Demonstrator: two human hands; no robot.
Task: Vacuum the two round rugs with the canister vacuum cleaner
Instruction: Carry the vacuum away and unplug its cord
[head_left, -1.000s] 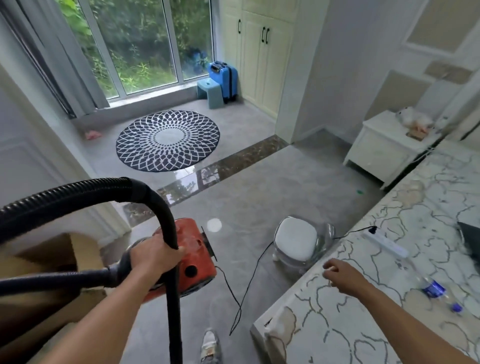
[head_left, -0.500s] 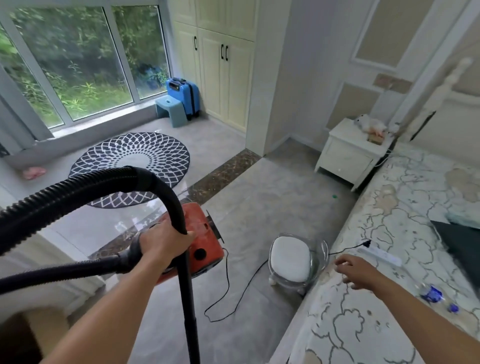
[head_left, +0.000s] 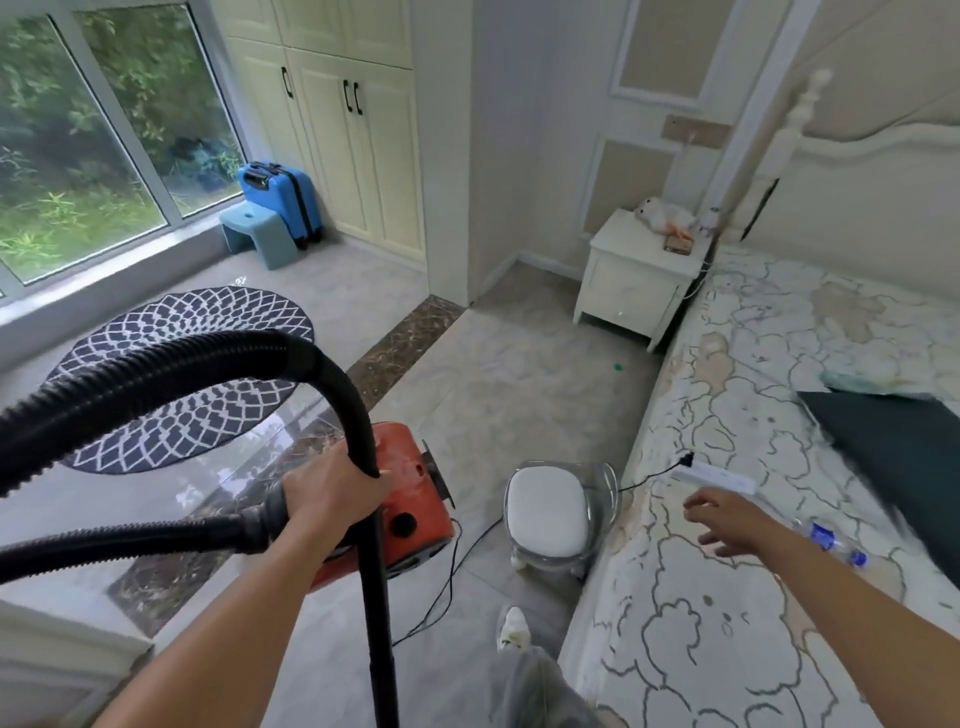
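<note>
Closest in, the left hand (head_left: 332, 493) is clamped round the wand (head_left: 376, 597) right in front of the vacuum (head_left: 410, 499), with the hose (head_left: 156, 374) looping up and over to its left. Whether the red body stands on the floor or hangs from that grip, I can't tell. Right of the vacuum, past the stool (head_left: 550, 514), the right hand (head_left: 727, 519) hovers over the bed (head_left: 675, 649), fingers spread, holding nothing, just short of the power strip (head_left: 714, 475). I'd call this setup, not cleaning: power comes first, so the next move looks like a short reach to that strip, with a plug to go in it. A thin cord (head_left: 440, 592) trails on the floor by the vacuum, but both its ends are lost to me. Beyond the vacuum, to its left, lies one rug (head_left: 182, 322), partly behind the hose. The second rug is out of sight, and the nozzle is cut off below.
</note>
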